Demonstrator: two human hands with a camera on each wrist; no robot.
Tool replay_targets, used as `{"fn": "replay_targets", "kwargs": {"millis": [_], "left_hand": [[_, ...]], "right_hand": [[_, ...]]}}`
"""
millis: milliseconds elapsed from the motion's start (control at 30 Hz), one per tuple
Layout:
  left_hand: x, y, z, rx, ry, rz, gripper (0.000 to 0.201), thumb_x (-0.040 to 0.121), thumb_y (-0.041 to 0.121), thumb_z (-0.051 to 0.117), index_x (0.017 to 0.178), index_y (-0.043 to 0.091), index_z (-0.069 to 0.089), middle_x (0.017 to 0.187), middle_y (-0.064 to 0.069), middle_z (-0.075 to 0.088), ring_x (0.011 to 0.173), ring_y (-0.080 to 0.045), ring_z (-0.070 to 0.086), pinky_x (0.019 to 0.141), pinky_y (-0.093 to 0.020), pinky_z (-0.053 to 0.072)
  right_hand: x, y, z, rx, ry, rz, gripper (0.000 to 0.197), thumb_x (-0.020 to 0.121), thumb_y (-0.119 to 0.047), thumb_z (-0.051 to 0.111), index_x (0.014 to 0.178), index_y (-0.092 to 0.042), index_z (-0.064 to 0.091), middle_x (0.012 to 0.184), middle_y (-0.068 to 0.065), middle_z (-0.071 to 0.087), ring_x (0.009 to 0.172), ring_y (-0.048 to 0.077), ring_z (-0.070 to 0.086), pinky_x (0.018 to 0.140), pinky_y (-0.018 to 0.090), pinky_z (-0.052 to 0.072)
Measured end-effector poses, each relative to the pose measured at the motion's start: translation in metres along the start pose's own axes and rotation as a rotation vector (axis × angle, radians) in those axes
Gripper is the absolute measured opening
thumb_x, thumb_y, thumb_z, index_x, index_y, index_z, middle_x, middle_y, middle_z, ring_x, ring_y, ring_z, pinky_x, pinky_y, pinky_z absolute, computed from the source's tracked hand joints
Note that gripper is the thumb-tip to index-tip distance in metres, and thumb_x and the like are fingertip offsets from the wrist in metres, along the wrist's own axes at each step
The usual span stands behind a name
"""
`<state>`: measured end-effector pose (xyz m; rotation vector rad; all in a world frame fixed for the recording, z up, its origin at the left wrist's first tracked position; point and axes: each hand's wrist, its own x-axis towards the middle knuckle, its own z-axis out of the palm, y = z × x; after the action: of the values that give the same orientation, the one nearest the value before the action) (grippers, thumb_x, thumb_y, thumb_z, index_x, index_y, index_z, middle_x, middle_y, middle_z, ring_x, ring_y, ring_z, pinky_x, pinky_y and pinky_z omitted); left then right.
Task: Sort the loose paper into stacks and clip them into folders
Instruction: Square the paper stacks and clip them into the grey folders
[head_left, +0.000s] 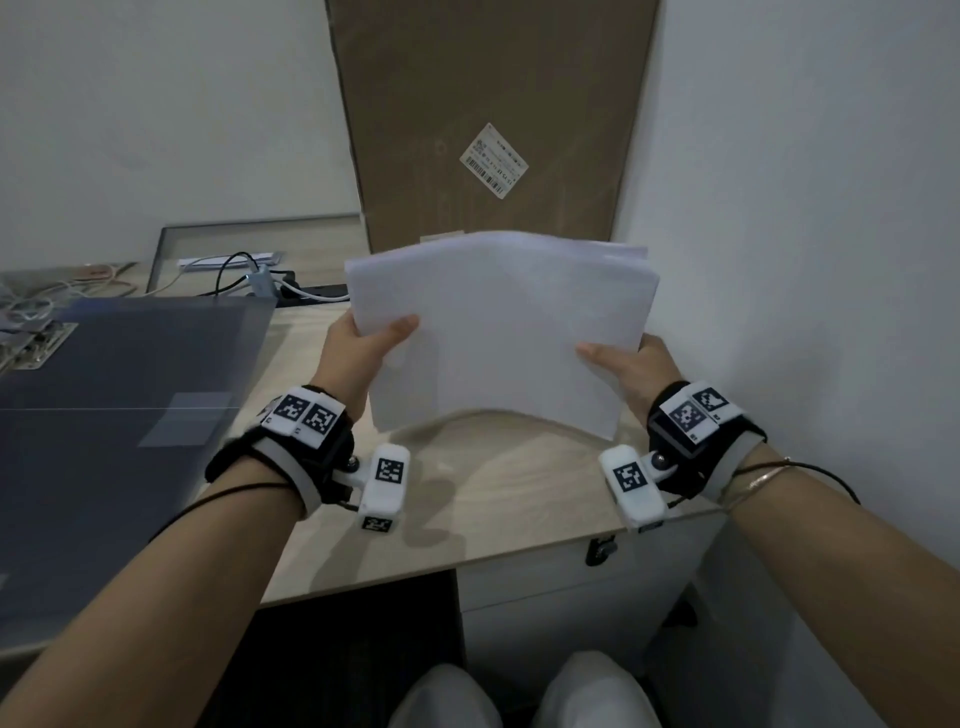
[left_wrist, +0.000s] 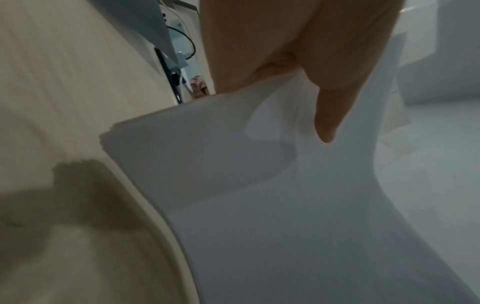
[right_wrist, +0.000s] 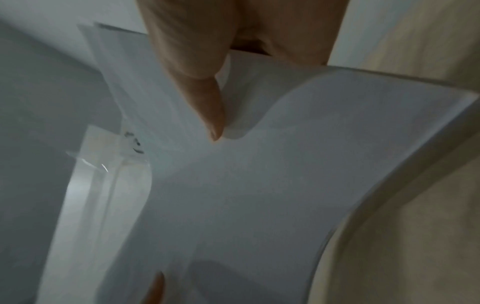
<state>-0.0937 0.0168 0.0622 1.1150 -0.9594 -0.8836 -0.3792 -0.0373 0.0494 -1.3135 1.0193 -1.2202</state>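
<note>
White paper stack (head_left: 498, 327) pinched at both side edges, thumbs on top: left hand (head_left: 358, 353), right hand (head_left: 631, 364). Stack off surface (head_left: 467, 499); folder (head_left: 119, 389) lies left.

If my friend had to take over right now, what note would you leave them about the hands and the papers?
Left hand: grips the left edge of the paper stack, thumb on top.
Right hand: grips the right edge, thumb on top.
The stack is held up above the wooden desk, sheets not quite squared at the far edge.
The dark folder lies open on the desk to the left, its metal clip at its far left.
Done: sheets gathered.
Left: square the stack, clip it into the folder.
</note>
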Motion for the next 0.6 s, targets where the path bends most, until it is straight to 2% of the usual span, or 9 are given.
{"fn": "replay_targets", "kwargs": {"millis": [100,167,233,333,400,467,500,600], "left_hand": [[0.004,0.002,-0.007,-0.033,-0.051,-0.003,0.043,0.072,0.017,0.075,0.113,0.01,0.064,0.113,-0.011,0.07,0.098,-0.025,0.069,0.082,-0.037,0.056],[0.002,-0.013,-0.013,0.002,-0.085,-0.104,0.045,0.072,0.015,0.075,0.115,0.011,0.063,0.117,-0.011,0.068,0.101,-0.024,0.068,0.083,-0.036,0.055],[-0.002,-0.033,-0.016,0.039,-0.055,-0.201,0.045,0.078,0.009,0.074,0.121,0.007,0.061,0.122,-0.013,0.066,0.106,-0.027,0.065,0.087,-0.039,0.054],[0.001,-0.045,-0.017,0.026,0.031,-0.24,0.046,0.079,0.008,0.073,0.122,0.002,0.061,0.12,-0.015,0.066,0.11,-0.034,0.063,0.096,-0.047,0.05],[0.005,-0.041,-0.016,0.024,0.071,-0.24,0.048,0.076,0.011,0.077,0.12,0.002,0.062,0.117,-0.013,0.068,0.107,-0.032,0.064,0.095,-0.046,0.051],[0.01,-0.037,-0.017,0.026,0.087,-0.227,0.045,0.077,0.013,0.077,0.118,0.003,0.063,0.115,-0.012,0.069,0.103,-0.03,0.066,0.092,-0.043,0.053],[0.011,-0.037,-0.018,0.023,0.073,-0.23,0.044,0.078,0.013,0.076,0.118,0.003,0.063,0.115,-0.012,0.069,0.103,-0.029,0.066,0.091,-0.043,0.053],[0.008,-0.05,-0.022,0.035,0.022,-0.302,0.047,0.079,0.014,0.075,0.122,0.003,0.06,0.119,-0.013,0.067,0.107,-0.03,0.064,0.091,-0.042,0.052]], "right_hand": [[0.003,0.002,0.004,0.061,-0.074,0.063,0.033,0.074,-0.006,0.075,0.106,-0.008,0.066,0.106,0.01,0.071,0.095,0.025,0.068,0.086,0.038,0.054],[0.003,0.013,0.005,-0.049,-0.146,0.165,0.051,0.069,-0.007,0.079,0.116,-0.007,0.062,0.115,0.012,0.068,0.103,0.027,0.065,0.092,0.044,0.051],[0.003,0.025,0.004,-0.165,-0.149,0.22,0.059,0.06,-0.016,0.085,0.114,-0.011,0.063,0.116,0.011,0.067,0.105,0.028,0.064,0.096,0.048,0.049],[0.014,0.037,0.0,-0.164,-0.057,0.242,0.079,0.045,-0.03,0.085,0.117,-0.006,0.062,0.113,0.013,0.068,0.103,0.031,0.065,0.096,0.05,0.049],[0.016,0.032,0.001,-0.208,-0.001,0.236,0.075,0.053,-0.031,0.085,0.118,-0.004,0.061,0.113,0.012,0.068,0.101,0.029,0.065,0.095,0.046,0.05],[0.015,0.026,0.001,-0.212,0.009,0.211,0.049,0.068,-0.02,0.081,0.112,-0.005,0.064,0.111,0.012,0.068,0.101,0.029,0.065,0.095,0.044,0.05],[0.014,0.027,0.0,-0.211,-0.002,0.205,0.041,0.072,-0.016,0.079,0.109,-0.007,0.064,0.11,0.012,0.068,0.101,0.029,0.065,0.095,0.044,0.05],[0.009,0.031,0.0,-0.253,-0.09,0.291,0.053,0.07,-0.02,0.08,0.117,-0.005,0.06,0.117,0.015,0.065,0.107,0.032,0.062,0.098,0.051,0.047]]}}
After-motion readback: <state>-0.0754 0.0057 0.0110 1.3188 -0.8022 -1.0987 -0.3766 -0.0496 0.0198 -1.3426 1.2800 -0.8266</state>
